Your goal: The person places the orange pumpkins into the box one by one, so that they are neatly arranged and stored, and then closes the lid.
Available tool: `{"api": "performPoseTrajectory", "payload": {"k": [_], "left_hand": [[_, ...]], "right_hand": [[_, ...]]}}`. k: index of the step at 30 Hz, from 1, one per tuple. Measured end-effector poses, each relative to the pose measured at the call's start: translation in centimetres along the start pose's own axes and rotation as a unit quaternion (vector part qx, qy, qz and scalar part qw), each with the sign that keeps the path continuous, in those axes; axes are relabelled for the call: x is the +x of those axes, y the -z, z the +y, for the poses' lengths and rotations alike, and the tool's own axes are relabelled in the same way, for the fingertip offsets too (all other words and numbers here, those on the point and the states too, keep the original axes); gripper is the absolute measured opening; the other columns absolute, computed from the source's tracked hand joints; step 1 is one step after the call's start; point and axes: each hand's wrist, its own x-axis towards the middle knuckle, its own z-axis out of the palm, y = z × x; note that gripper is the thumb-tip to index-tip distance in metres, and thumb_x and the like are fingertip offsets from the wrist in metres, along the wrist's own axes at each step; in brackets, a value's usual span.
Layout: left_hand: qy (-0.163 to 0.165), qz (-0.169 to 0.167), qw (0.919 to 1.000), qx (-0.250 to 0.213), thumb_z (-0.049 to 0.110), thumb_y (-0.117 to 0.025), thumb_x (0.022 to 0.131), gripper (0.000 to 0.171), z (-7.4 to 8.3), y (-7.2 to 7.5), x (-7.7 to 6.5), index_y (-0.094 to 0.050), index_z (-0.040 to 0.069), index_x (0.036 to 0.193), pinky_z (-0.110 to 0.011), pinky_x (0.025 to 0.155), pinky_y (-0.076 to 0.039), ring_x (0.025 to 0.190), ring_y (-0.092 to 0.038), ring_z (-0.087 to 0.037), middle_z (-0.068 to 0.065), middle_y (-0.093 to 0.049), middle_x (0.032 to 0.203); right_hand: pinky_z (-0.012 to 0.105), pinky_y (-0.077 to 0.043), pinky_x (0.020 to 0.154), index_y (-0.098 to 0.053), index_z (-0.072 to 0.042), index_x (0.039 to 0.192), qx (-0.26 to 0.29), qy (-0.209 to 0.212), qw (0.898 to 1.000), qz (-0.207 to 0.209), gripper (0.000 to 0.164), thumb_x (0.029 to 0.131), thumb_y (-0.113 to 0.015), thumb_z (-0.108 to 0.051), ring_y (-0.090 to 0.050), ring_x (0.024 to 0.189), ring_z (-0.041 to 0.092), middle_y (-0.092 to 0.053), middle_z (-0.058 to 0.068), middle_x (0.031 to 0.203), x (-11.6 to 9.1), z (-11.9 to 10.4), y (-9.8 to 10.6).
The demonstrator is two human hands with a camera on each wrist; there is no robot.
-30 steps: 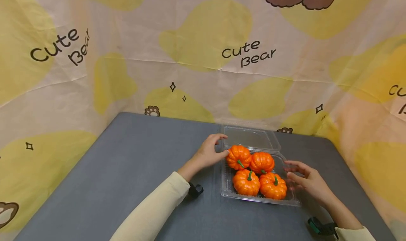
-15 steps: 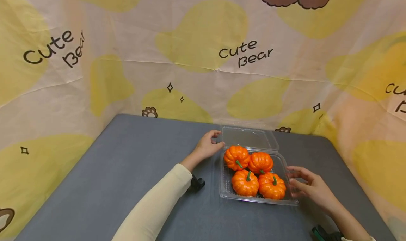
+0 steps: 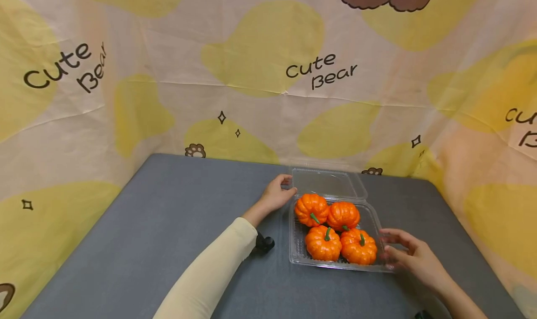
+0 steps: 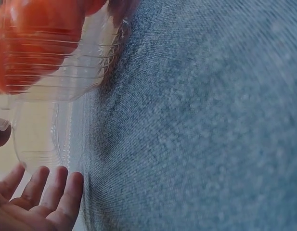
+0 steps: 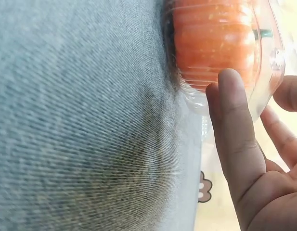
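A clear plastic clamshell box [image 3: 335, 265] lies with its lid [image 3: 325, 183] folded back toward the wall. Inside are several small orange pumpkins [image 3: 323, 243] with green stems, two at the back and two in front. At the box's left, near the hinge, is my left hand [image 3: 277, 193], fingers spread by the lid edge and holding nothing; the left wrist view shows the fingertips [image 4: 64, 173] close to the lid. On the right, my right hand [image 3: 415, 258] rests extended fingers [image 5: 233, 91] along the box's side wall, the thumb [image 5: 289, 94] near its rim.
The box stands on a grey cloth-covered table [image 3: 189, 216], toward its right back part. A printed yellow and cream curtain [image 3: 251, 76] rises behind and at both sides. A dark wrist strap [image 3: 265, 242] shows under the left sleeve [image 3: 218, 258].
My left hand has drawn back slightly from the back left pumpkin toward the hinge corner. My right hand has slid a little nearer along the box's right side. The view has shifted slightly.
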Motion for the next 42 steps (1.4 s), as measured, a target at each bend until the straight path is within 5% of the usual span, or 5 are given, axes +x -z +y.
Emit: {"api": "performPoseTrajectory", "payload": {"k": [8, 18, 32, 42], "left_hand": [[0.004, -0.005, 1.0, -0.001, 0.018, -0.06, 0.093, 0.047, 0.1, -0.1, 0.0, -0.05, 0.003, 0.136, -0.044, 0.092, -0.051, 0.116, -0.058, -0.032, -0.016, -0.057, 0.131], [-0.003, 0.007, 0.9999, -0.009, 0.014, -0.063, 0.09, 0.049, 0.4, -0.1, 0.0, -0.05, 0.001, 0.136, -0.044, 0.094, -0.05, 0.113, -0.059, -0.034, -0.017, -0.057, 0.131], [-0.025, 0.067, 0.9955, -0.062, 0.006, -0.07, 0.08, 0.064, 0.8, 0.1, 0.2, -0.045, 0.004, 0.139, -0.027, 0.071, -0.054, 0.098, -0.064, -0.028, -0.014, -0.062, 0.124], [-0.06, 0.064, 0.9948, -0.051, 0.012, -0.067, 0.083, 0.06, 2.4, 0.7, -0.2, -0.047, 0.001, 0.14, -0.034, 0.079, -0.056, 0.102, -0.066, -0.029, -0.014, -0.062, 0.125]], "right_hand": [[0.038, -0.058, 0.061, -0.045, 0.007, 0.133, 0.019, 0.015, 1.0, -0.009, 0.045, 0.095, -0.059, -0.012, -0.07, 0.077, 0.018, -0.065, -0.019, 0.105, -0.2, 0.3, -0.4], [0.036, -0.058, 0.06, -0.053, -0.004, 0.13, 0.027, 0.042, 0.999, -0.01, 0.035, 0.095, -0.057, -0.007, -0.069, 0.081, 0.013, -0.065, -0.02, 0.107, -0.4, 0.6, -0.5], [0.037, -0.059, 0.063, -0.047, 0.006, 0.133, 0.039, 0.016, 0.999, -0.007, 0.042, 0.095, -0.058, -0.011, -0.07, 0.082, 0.015, -0.066, -0.019, 0.106, -0.3, 0.5, -0.7], [0.036, -0.059, 0.063, -0.052, -0.002, 0.132, 0.049, 0.004, 0.999, -0.001, 0.038, 0.095, -0.058, -0.008, -0.069, 0.083, 0.014, -0.066, -0.02, 0.105, -0.2, 0.4, -0.7]]}}
